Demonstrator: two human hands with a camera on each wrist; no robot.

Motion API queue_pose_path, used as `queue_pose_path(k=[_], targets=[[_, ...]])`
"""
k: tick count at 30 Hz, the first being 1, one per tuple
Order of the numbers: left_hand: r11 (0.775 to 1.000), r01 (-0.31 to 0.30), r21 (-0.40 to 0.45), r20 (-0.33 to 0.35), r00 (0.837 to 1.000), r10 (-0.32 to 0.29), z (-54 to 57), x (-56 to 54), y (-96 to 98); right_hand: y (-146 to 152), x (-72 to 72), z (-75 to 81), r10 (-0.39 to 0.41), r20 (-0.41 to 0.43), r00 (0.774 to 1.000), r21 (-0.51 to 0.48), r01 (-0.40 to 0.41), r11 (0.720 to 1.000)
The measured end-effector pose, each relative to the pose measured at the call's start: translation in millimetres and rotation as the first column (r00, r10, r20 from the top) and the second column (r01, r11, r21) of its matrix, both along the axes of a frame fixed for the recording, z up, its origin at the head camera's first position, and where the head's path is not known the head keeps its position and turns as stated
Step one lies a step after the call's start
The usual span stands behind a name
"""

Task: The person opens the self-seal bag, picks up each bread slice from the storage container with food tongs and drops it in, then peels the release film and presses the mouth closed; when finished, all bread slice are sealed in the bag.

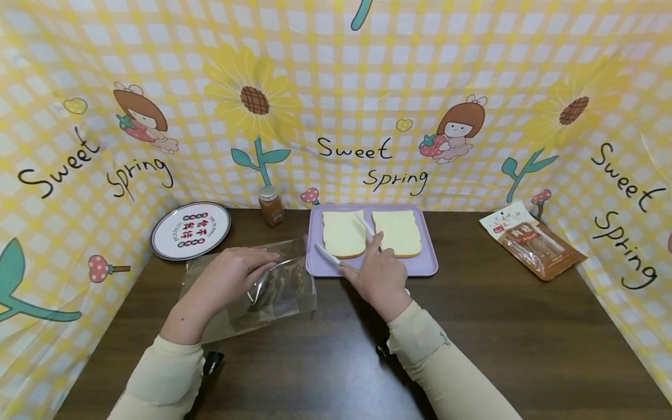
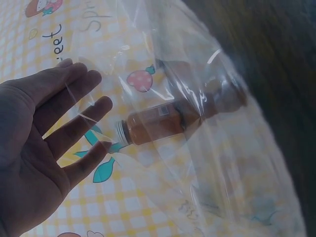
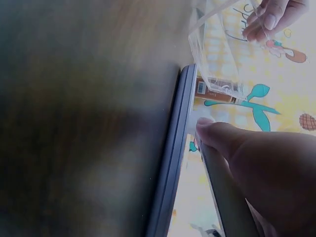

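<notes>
Over the lilac tray (image 1: 431, 261), my right hand (image 1: 382, 273) grips a pair of tongs with white tips (image 1: 328, 255). The tips stand spread apart, over the left bread slice (image 1: 340, 233). A second slice (image 1: 397, 233) lies beside it on the right. In the right wrist view, my thumb lies along a tong arm (image 3: 224, 190). My left hand (image 1: 223, 283) is over a clear plastic bag (image 1: 294, 291) left of the tray. The left wrist view shows its fingers loosely extended, with the bag's film at the fingertips.
Behind the bag stands a jar (image 1: 270, 207) of brown contents with a metal lid. A round white plate (image 1: 190, 230) with red lettering sits at the far left. On the right lies a brown food packet (image 1: 535, 242). A checked cloth (image 1: 346, 87) encloses the wooden table (image 1: 499, 326).
</notes>
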State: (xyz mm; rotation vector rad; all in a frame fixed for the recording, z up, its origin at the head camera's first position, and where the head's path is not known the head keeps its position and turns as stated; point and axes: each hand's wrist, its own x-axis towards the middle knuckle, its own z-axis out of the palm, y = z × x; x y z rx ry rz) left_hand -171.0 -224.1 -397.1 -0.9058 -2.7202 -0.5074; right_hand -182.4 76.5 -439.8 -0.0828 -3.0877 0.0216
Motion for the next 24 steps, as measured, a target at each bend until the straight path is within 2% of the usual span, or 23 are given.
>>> queue_pose_path(k=[5, 14, 24], targets=[[1.000, -0.003, -0.011, 0.012, 1.000, 0.003, 0.0, 0.0, 1.8, 2.0, 0.0, 1.4, -0.040, 0.063, 0.997, -0.034, 0.042, 0.999], [1.000, 0.008, -0.020, 0.017, 1.000, -0.008, 1.7, 1.8, 5.1, 8.4, 2.2, 0.5, -0.080, 0.099, 0.992, -0.109, 0.091, 0.990], [0.999, 0.012, -0.034, 0.038, 0.999, -0.011, -0.3, -0.6, 4.9, 5.9, 5.5, 2.4, -0.113, 0.180, 0.977, -0.233, 0.154, 0.960]])
